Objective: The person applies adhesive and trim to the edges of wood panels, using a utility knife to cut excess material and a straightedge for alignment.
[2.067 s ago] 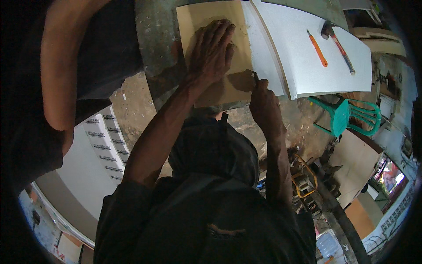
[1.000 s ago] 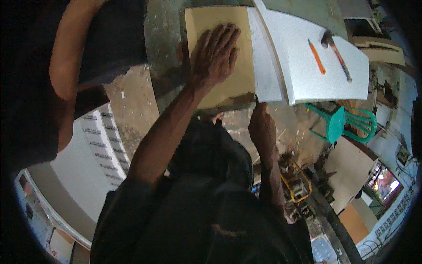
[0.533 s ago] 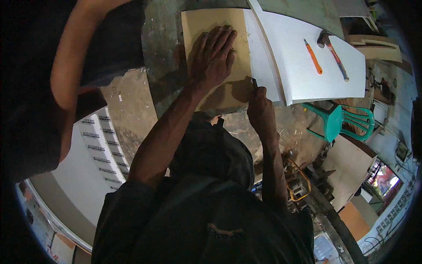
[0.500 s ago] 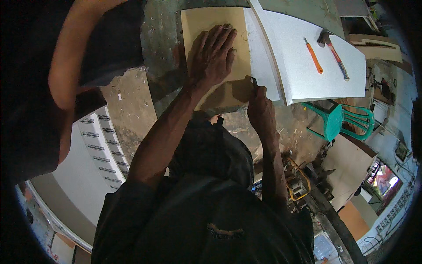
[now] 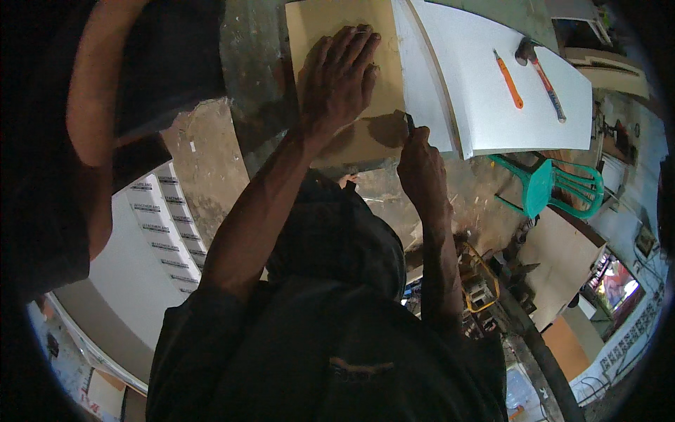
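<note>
A tan rectangular sheet point(image 5: 348, 21) lies near the top of the view, with a white panel point(image 5: 429, 105) showing along its right side. My left hand point(image 5: 341, 81) rests flat on the sheet, fingers stretched out and slightly spread. By the sheet's lower right edge, my right hand point(image 5: 422, 165) is closed around a slim dark knife-like tool point(image 5: 410, 122). Its tip points away from me, beside the sheet's edge; the rest is hidden in my fist. The shadow of this hand falls across the sheet.
An orange-handled tool point(image 5: 509, 81) and a hammer point(image 5: 541, 77) lie on a larger white board point(image 5: 485, 119), beyond a long narrow strip point(image 5: 439, 77). Below it stands a green plastic chair point(image 5: 540, 186). Another person's bare arm point(image 5: 95, 133) hangs at the left.
The whole view has shifted slightly. My left hand stays pressed on the sheet. My right hand, still gripping the dark tool, has moved slightly toward me along the sheet's right edge.
</note>
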A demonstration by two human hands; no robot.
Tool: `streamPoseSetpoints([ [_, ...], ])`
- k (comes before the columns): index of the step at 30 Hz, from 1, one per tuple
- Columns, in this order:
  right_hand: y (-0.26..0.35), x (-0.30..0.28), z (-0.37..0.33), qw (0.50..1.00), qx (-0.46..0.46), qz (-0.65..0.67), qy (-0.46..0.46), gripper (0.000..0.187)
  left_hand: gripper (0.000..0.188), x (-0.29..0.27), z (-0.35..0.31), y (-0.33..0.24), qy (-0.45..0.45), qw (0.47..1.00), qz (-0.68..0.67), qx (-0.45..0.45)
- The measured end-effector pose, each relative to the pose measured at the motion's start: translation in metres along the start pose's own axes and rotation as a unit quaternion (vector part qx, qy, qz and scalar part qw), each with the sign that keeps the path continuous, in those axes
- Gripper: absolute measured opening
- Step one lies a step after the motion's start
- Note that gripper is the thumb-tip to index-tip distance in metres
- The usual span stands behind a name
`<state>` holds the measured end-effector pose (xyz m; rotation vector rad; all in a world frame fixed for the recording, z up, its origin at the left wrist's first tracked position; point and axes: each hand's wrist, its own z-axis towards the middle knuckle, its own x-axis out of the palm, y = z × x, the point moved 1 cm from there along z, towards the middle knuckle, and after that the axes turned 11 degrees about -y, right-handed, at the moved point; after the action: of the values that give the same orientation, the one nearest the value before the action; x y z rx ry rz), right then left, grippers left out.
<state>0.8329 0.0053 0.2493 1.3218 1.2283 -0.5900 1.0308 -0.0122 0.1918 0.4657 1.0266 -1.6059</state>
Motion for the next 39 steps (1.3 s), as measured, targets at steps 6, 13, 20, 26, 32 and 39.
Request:
streamPoseSetpoints([
  [6, -0.002, 0.004, -0.015, 0.998, -0.046, -0.026, -0.040, 0.010, 0.047, -0.001, -0.001, -0.002, 0.006, 1.000, 0.005, 0.003],
  [13, 0.001, -0.003, -0.017, 1.000, -0.002, -0.023, 0.019, 0.011, 0.044, 0.001, -0.002, 0.001, -0.027, 1.000, 0.009, 0.013],
  [20, -0.010, 0.009, -0.034, 0.999, 0.015, -0.032, 0.016, 0.011, 0.047, 0.002, 0.001, 0.004, -0.030, 1.000, -0.003, -0.001],
  [26, -0.020, 0.008, -0.047, 0.997, 0.064, -0.028, 0.030, 0.009, 0.048, 0.006, 0.001, -0.001, 0.005, 1.000, -0.025, -0.004],
  [32, -0.031, 0.011, -0.067, 0.998, 0.060, 0.010, -0.028, 0.013, 0.044, 0.007, -0.003, 0.008, 0.004, 0.999, -0.024, 0.044],
  [39, -0.115, 0.031, -0.133, 0.957, 0.244, 0.082, -0.131, 0.023, 0.033, 0.000, -0.019, -0.027, 0.125, 0.932, -0.250, 0.231],
])
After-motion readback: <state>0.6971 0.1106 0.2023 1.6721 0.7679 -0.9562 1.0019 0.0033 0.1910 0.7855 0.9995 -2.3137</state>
